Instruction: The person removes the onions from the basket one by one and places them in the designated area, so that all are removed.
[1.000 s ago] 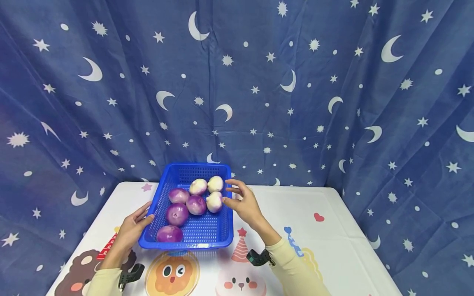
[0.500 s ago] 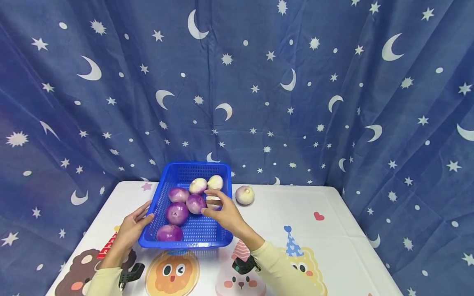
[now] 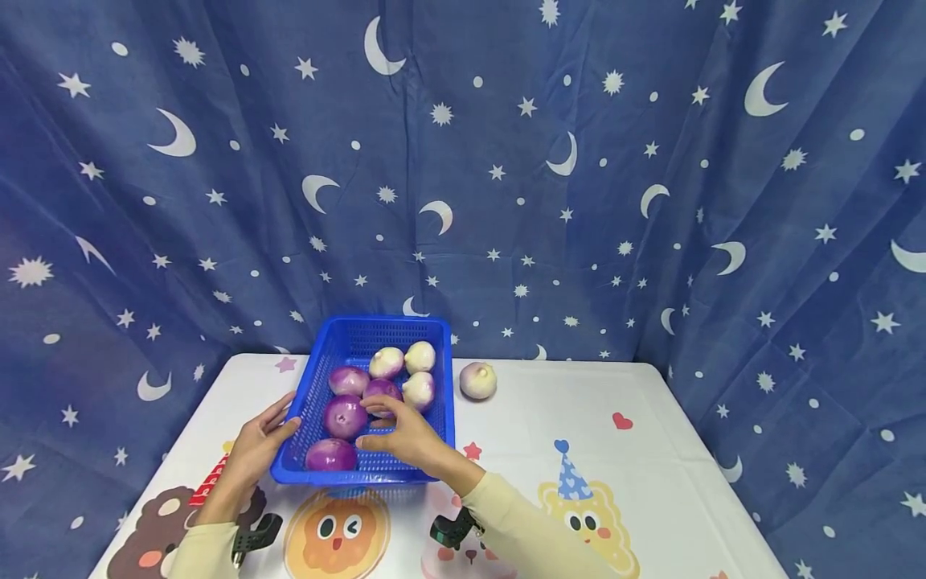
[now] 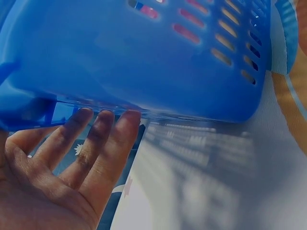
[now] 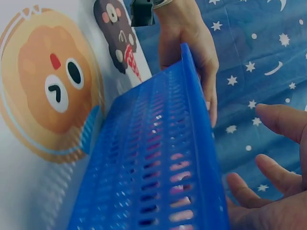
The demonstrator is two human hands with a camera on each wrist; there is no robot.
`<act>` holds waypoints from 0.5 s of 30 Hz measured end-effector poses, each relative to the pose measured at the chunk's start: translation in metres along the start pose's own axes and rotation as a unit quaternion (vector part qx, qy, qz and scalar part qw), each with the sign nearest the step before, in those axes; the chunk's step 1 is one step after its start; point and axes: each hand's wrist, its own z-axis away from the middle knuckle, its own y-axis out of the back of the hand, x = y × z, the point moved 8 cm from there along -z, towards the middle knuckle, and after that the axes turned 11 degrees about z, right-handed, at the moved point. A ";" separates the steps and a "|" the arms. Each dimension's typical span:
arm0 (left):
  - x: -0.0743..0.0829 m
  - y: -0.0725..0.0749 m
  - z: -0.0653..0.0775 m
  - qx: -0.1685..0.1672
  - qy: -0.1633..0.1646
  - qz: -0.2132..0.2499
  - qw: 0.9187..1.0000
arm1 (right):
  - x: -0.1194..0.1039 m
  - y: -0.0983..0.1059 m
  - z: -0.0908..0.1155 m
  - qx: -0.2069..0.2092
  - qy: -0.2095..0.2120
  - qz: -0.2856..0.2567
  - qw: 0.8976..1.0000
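Note:
A blue perforated plastic basket (image 3: 444, 418) stands on the table's left half. Several purple onions (image 3: 331, 455) lie in its left and middle part, and three whitish onions (image 3: 418, 392) at its back right. Another whitish onion (image 3: 478, 380) rests on the table, right of the basket. My left hand (image 3: 255, 446) touches the basket's left side, thumb at the rim; in the left wrist view its fairly straight fingers (image 4: 108, 153) lie against the outside wall. My right hand (image 3: 405, 434) is over the basket, thumb and fingers apart, near the middle purple onions; nothing is seen in it.
The white tablecloth (image 3: 550, 418) carries printed cartoon figures, a heart and stars. A dark blue curtain (image 3: 506, 201) with moons and stars hangs right behind the table. Both wrists wear black bands.
A whitish onion now lies on the table right of the basket, where my right hand was a second ago. That hand has moved left over the basket; my left hand stays put.

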 end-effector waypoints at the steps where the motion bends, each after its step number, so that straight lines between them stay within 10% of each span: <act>1: 0.000 0.000 0.000 0.000 0.000 0.000 1.000 | 0.002 -0.003 -0.001 -0.005 -0.008 -0.011 1.000; 15: -0.001 0.000 0.000 0.003 0.001 -0.005 1.000 | 0.015 -0.027 -0.015 -0.035 -0.081 -0.031 0.996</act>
